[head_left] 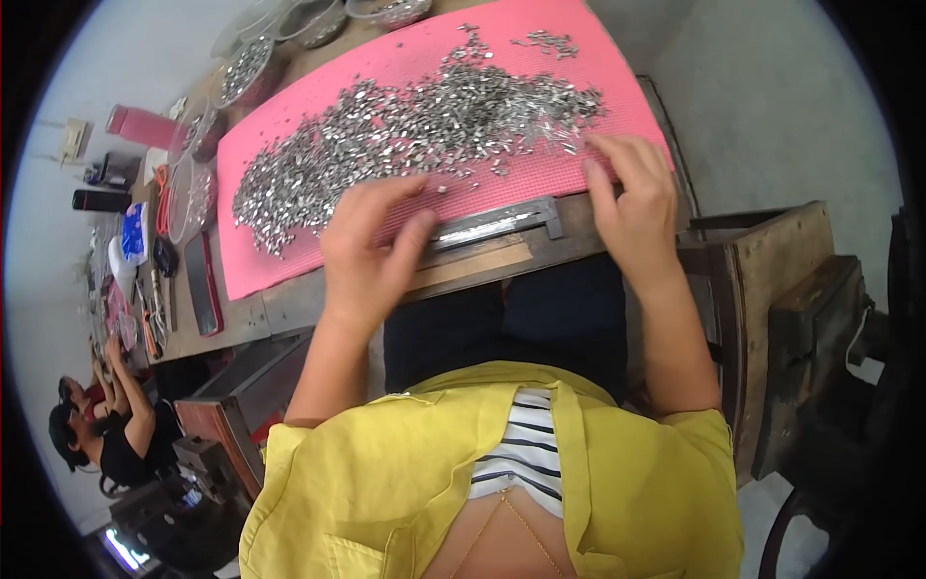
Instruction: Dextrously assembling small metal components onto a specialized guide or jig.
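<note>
A wide heap of small shiny metal pieces (386, 135) lies spread over a pink textured mat (637, 121). Along the mat's near edge sits a narrow grey metal channel (497, 224), with a bright row of metal along its length. My left hand (367, 246) hovers around the channel's left end and hides it; thumb and forefinger are apart. At the right side of the heap is my right hand (635, 203), its thumb and forefinger spread near some thin loose pieces (567, 135). I see nothing held in either hand.
Clear plastic tubs (249, 72) of metal pieces line the table's far left. A phone (203, 285), a pink bottle (143, 125) and hand tools (154, 309) lie at left. Other people (116, 434) sit at lower left. A wooden stand (772, 280) is at right.
</note>
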`<state>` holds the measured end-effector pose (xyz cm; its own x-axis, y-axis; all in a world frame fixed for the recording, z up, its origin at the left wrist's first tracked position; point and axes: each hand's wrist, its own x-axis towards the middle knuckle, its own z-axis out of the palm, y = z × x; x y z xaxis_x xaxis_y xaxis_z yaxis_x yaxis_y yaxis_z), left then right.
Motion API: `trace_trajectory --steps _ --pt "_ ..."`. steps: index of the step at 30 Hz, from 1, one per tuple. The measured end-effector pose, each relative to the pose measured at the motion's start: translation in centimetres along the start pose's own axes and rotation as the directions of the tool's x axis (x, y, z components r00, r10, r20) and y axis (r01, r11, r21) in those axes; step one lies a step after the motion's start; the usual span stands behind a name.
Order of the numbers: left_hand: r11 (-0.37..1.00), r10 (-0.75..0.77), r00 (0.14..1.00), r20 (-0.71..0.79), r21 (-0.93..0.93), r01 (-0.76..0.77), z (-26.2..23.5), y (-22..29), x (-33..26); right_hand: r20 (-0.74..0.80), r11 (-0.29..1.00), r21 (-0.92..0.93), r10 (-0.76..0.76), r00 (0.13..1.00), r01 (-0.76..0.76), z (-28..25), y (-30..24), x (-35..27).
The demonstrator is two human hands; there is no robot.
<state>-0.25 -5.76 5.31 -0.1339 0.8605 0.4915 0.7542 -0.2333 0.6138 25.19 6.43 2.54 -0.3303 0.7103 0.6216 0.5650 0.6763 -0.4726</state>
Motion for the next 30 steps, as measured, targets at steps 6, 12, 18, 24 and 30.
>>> trace_trajectory --steps 6,12,18,24,30 --pt "0.984 -0.086 0.993 -0.08 0.149 0.097 -2.4 -2.6 -0.3 0.05 0.997 0.02 0.079 0.996 -0.08 0.3 1.1 0.9" --pt "0.972 0.084 0.991 0.1 0.212 -0.104 -0.5 -1.7 2.0 0.022 0.971 0.18 0.156 0.987 -0.157 0.9 2.6 0.4" --pt "0.913 0.243 0.944 0.221 0.276 -0.3 1.9 -2.0 5.0 -0.003 0.842 0.442 0.347 0.938 -0.31 0.9 2.8 -0.3" --pt "0.788 0.347 0.88 0.324 0.408 -0.461 1.9 -1.9 5.6 -0.003 0.84 0.461 0.324 0.946 -0.287 1.0 2.5 -0.3" --pt "0.84 0.324 0.899 0.296 0.348 -0.417 2.0 -1.3 5.7 0.035 0.808 0.503 0.334 0.942 -0.305 0.7 2.7 -0.6"
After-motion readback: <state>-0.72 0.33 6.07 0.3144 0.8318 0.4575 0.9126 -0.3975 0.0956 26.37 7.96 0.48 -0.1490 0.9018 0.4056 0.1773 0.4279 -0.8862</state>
